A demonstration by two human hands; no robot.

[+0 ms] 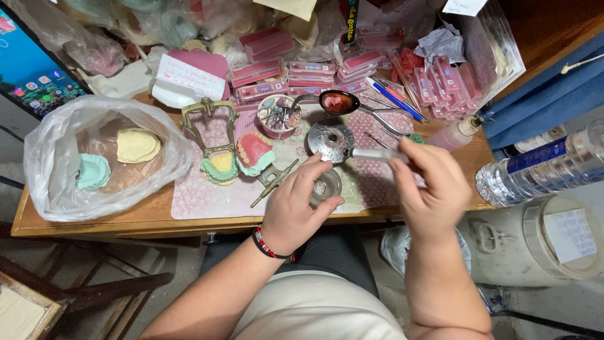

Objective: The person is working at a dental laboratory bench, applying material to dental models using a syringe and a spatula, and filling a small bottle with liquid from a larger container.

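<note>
Gripping a small clear glass jar (326, 186) at the near edge of the wooden table (126, 217), the person's left hand (292, 211) curls round its rim, thumb on the near side and fingers on the far side, closed onto the glass. A red and black bracelet (269, 247) sits on that wrist. The right hand (431, 186) is pinched shut on the end of a slim white-handled tool (372, 153), which lies level and points left toward a round perforated metal disc (330, 138) just beyond the jar; whether its tip touches the disc I cannot tell.

The jar stands on a pink patterned mat (207, 195). To its left on the mat are a brass dental articulator (209, 123) holding a green and yellow cast, and a pink denture model with teeth (253, 151). A metal spoon with dark red wax (340, 102) lies beyond the disc, near a small cup of instruments (278, 116). Flat pink boxes (311, 72) are stacked at the back. A clear plastic bag (56, 157) at the left holds a yellow cast and a green one. A plastic water bottle (541, 165) lies to the right.
</note>
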